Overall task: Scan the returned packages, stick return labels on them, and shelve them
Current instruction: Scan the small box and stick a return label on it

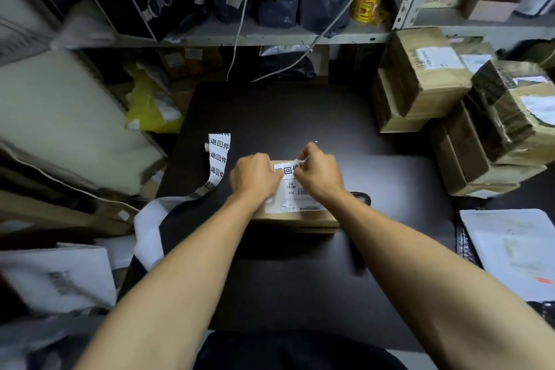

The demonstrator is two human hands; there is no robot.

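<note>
**Label going onto the box**

Right now both hands meet over one return label (287, 170), a white sticker with bold black characters. The right hand (318, 174) pinches its far right edge between curled fingers; the left hand (254, 176) is curled over its left end, fingers bent onto the sticker. The label lies across the far part of the cardboard package (295, 215), just above the printed shipping label (295, 197), and the box sits on the dark table (300, 111), near its middle. To the left, the label strip (218, 159) trails off the table edge, well apart from the hands.

The risk, as I judge it: the sticker could go down creased or crooked if one end sticks first, or cover the shipping label's print. A dark object beside the box, perhaps the scanner, is mostly hidden.
</note>
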